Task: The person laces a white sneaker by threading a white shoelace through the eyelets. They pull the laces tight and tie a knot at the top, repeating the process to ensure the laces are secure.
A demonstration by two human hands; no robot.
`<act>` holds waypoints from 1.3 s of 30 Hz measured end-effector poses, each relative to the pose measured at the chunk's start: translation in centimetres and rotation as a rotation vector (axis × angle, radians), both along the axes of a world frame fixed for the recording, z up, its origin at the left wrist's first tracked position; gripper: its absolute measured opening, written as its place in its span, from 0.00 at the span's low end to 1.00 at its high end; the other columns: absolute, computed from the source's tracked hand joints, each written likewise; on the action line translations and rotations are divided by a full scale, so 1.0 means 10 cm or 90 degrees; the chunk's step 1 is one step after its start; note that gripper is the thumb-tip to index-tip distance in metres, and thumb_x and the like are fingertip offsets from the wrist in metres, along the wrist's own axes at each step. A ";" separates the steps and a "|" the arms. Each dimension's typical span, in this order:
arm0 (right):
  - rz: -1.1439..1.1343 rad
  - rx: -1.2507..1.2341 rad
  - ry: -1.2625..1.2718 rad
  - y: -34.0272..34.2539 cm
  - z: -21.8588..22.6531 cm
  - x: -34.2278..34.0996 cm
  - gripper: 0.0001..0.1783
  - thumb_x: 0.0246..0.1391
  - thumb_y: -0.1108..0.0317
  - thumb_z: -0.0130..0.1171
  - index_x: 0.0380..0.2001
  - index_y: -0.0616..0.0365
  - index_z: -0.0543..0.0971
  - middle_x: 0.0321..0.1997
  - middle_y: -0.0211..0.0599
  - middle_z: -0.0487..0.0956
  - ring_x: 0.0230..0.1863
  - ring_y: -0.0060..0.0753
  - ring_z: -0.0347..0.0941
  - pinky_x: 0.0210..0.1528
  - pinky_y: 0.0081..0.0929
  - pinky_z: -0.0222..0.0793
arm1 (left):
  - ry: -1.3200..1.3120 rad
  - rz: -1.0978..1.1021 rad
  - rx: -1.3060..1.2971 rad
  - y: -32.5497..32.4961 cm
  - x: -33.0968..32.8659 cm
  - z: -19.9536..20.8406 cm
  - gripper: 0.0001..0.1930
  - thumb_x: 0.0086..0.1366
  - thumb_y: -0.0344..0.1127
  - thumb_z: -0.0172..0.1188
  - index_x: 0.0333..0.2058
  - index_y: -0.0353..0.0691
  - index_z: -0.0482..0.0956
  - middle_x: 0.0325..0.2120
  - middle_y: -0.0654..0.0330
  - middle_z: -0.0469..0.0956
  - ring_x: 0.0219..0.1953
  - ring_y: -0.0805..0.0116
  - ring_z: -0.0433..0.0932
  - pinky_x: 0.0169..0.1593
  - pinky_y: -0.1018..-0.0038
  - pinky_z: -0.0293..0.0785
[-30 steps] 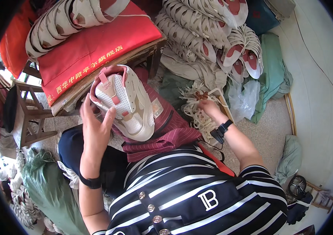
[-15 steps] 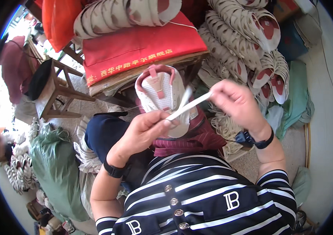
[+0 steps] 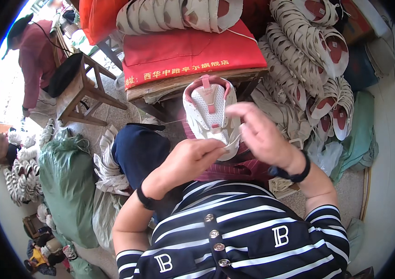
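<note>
Left hand [image 3: 185,162] has its thumb and fingers pressed together on a thin white lace [image 3: 235,142], over the toe of the sneaker. Right hand [image 3: 268,139], slightly blurred, is just to the right with its fingers curled and spread a little apart; whether it also grips the lace I cannot tell. A black band circles each wrist.

The white and pink sneaker [image 3: 211,106] is at the centre of the frame, its opening toward the top and its toe toward the bottom. Around its toe end lies a maroon striped cloth [image 3: 254,170], across the person's lap.

Above the sneaker is a wooden counter [image 3: 160,85] covered by a red cloth [image 3: 192,51], which carries a row of nested shoe uppers [image 3: 169,17]. More stacks of uppers [image 3: 294,53] fill the upper right. At the left of the frame stands a green sack [image 3: 67,186], and at the upper left a wooden stool [image 3: 75,93] with a black cushion [image 3: 66,74], near another person [image 3: 40,60] in maroon.
</note>
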State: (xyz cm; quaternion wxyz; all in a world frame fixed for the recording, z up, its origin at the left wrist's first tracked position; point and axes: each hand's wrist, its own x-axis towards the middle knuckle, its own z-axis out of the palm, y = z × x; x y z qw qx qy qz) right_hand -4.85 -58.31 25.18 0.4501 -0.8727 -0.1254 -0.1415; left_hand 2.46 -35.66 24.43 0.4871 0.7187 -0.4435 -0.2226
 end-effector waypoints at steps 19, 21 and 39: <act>-0.166 0.088 -0.068 0.00 -0.60 0.97 0.07 0.66 0.66 0.55 0.38 0.58 0.77 0.32 0.43 0.81 0.33 0.41 0.81 0.38 0.35 0.75 | -0.281 0.318 -0.025 -0.15 0.60 -0.43 0.27 0.57 0.36 0.71 0.57 0.43 0.77 0.56 0.54 0.72 0.53 0.55 0.68 0.58 0.60 0.65; -0.166 0.020 -0.120 -0.05 -0.68 1.10 0.10 0.68 0.63 0.52 0.37 0.58 0.77 0.31 0.45 0.82 0.33 0.43 0.83 0.37 0.38 0.76 | -0.285 0.325 -0.007 -0.17 0.61 -0.42 0.30 0.54 0.36 0.73 0.57 0.43 0.78 0.54 0.56 0.73 0.53 0.55 0.68 0.60 0.60 0.64; -0.073 0.171 0.206 -0.05 -0.37 0.27 0.03 0.65 0.75 0.58 0.40 0.61 0.80 0.32 0.27 0.80 0.28 0.11 0.73 0.28 0.15 0.70 | -0.217 0.314 -0.075 -0.03 0.13 -0.44 0.17 0.58 0.23 0.67 0.47 0.39 0.82 0.41 0.58 0.73 0.36 0.69 0.73 0.38 0.75 0.73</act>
